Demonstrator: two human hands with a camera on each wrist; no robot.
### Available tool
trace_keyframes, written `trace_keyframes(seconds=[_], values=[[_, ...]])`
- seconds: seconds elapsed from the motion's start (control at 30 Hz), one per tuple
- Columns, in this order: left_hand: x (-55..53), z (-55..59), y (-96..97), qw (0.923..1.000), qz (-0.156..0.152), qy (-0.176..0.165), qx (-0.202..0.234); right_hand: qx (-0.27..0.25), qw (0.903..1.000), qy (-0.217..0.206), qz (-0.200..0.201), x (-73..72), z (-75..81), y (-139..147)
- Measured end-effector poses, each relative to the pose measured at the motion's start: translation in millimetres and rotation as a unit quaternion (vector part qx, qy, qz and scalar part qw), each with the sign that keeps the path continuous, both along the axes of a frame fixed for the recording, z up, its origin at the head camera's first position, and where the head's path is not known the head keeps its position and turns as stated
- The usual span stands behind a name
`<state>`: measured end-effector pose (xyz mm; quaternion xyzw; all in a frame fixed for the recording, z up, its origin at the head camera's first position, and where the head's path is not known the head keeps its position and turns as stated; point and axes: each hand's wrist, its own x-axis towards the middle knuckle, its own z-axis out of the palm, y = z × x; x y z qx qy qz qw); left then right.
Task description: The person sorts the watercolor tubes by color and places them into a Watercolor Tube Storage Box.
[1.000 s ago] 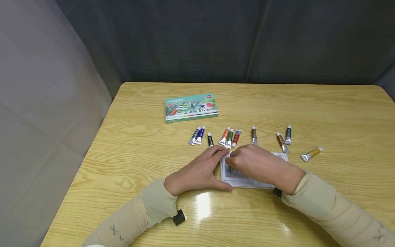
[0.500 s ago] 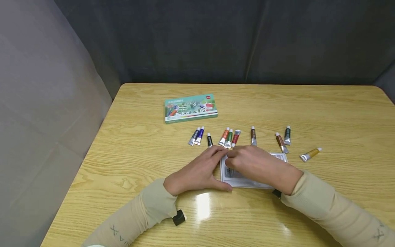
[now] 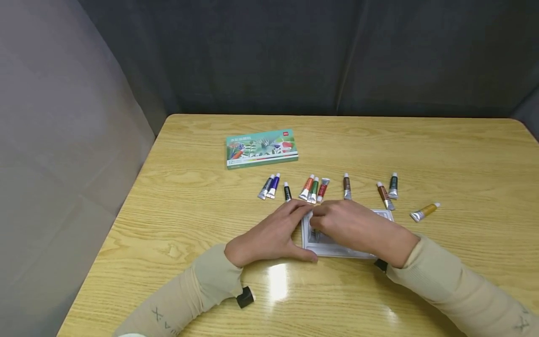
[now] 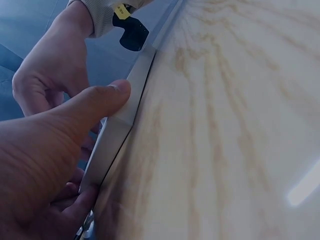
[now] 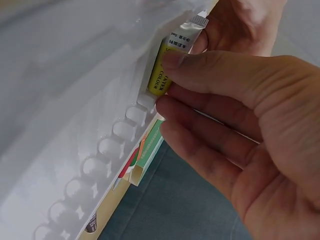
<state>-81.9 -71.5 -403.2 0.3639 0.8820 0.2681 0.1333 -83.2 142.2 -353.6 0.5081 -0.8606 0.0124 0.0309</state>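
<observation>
A white plastic paint tray (image 3: pixel 341 252) with a row of rounded slots lies on the table. Its left end is held by my left hand (image 3: pixel 273 234), thumb on the near side and fingers toward the far corner. Over the tray, my right hand (image 3: pixel 353 224) pinches a yellow watercolour tube (image 5: pixel 159 75) with a silver crimped end. In the right wrist view the tube sits in the end slot, under my thumb. The several slots (image 5: pixel 112 146) beside it look bare. Part of the tray is hidden under my right hand in the head view.
Beyond the tray lie several loose paint tubes, among them a blue one (image 3: pixel 273 186), a black one (image 3: pixel 287 191), an orange one (image 3: pixel 307 186), a red one (image 3: pixel 323 189) and an ochre one (image 3: pixel 425 212). A green illustrated paint box (image 3: pixel 262 150) lies farther back.
</observation>
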Motion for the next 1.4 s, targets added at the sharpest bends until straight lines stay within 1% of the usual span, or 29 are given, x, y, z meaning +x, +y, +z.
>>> trace_keyframes(seconds=[0.2,0.33,0.73,0.97,1.17,1.4], values=[[0.2,0.6,0.4,0.9999,-0.002,0.012,-0.007,-0.004,1.0000,0.003,0.000,0.4,0.1,2.6],[0.0,0.4,0.6,0.9999,-0.001,0.012,-0.009,-0.007,1.0000,0.004,0.005,-0.6,0.2,3.1],[-0.1,0.0,0.1,1.0000,0.002,-0.002,0.000,-0.011,0.9998,0.009,0.011,-0.7,-0.4,2.7],[0.1,-0.5,0.7,1.0000,0.003,-0.006,-0.003,-0.012,0.9998,0.012,0.006,1.6,-2.3,4.1],[0.9,-0.2,0.7,1.0000,0.007,-0.005,-0.001,-0.011,0.9997,0.023,0.002,3.8,-3.2,3.0],[0.7,-1.2,1.4,1.0000,0.006,-0.007,0.002,-0.004,0.9998,0.019,-0.009,5.3,-3.6,2.9]])
